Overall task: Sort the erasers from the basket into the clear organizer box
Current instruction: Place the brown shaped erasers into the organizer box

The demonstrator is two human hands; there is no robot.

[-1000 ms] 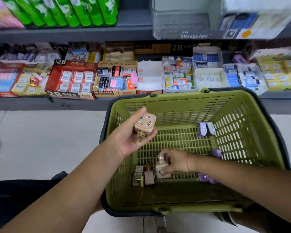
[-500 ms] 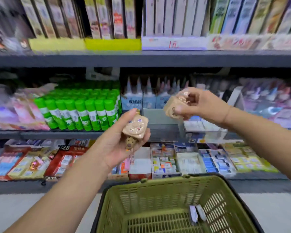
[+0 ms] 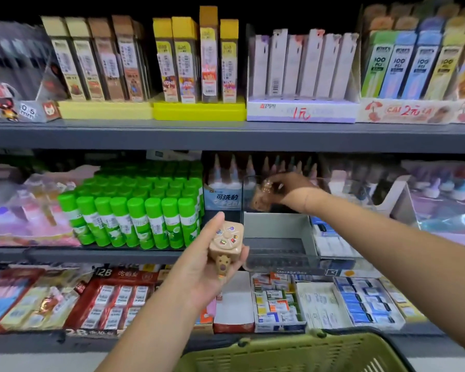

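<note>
My left hand grips a tan square eraser with small stickers on its top, held up in front of the shelves. My right hand reaches over the top of the clear organizer box on the middle shelf and pinches a second tan eraser, blurred behind the box's clear wall. The green basket shows only its far rim at the bottom of the view; its contents are out of sight.
Green glue sticks stand left of the organizer box. Boxes of packaged erasers fill the lower shelf. Pencil-lead packs line the top shelf. Glue bottles stand behind the box.
The view rose from the basket to the shelves. My right hand lifted an eraser out of the basket and carried it over into the organizer box. My left hand kept its eraser.
</note>
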